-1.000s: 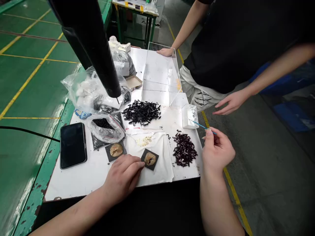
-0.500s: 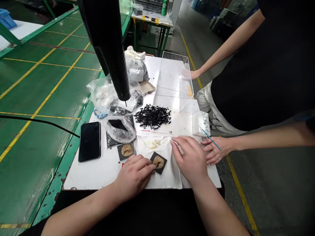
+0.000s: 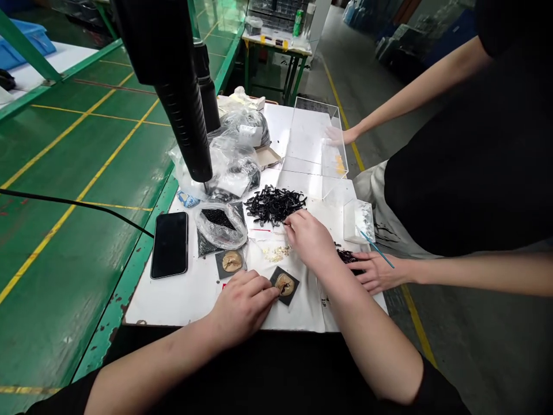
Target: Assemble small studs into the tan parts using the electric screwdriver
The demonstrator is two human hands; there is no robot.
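My left hand (image 3: 245, 302) rests at the front of the table, fingers curled. Its thumb and forefinger are at the left edge of a dark square block (image 3: 292, 295) topped with a tan putty-like lump, in which a small black piece sits. Over the near right edge of a heap of small black curved parts (image 3: 274, 203) is my right hand (image 3: 309, 239), its fingertips drawn together; whatever is between them is too small to make out. Tiny gold-coloured pieces (image 3: 276, 253) lie on a white sheet (image 3: 309, 311) below it. A second dark block (image 3: 232, 261) with a tan lump lies left.
An opened plastic bag of black granules (image 3: 220, 222), a phone (image 3: 170, 245) and more bags (image 3: 248, 127) line the left. A black tool (image 3: 185, 127) hangs overhead. At right stand clear boxes (image 3: 358, 222); a co-worker's hand (image 3: 374, 272) lies on more black parts, another (image 3: 341, 135) by the far box.
My right hand has moved forward and left from beside the sheet to the black heap. My left hand stays at the block. The co-worker's near hand has turned over onto black parts; the view shifted slightly.
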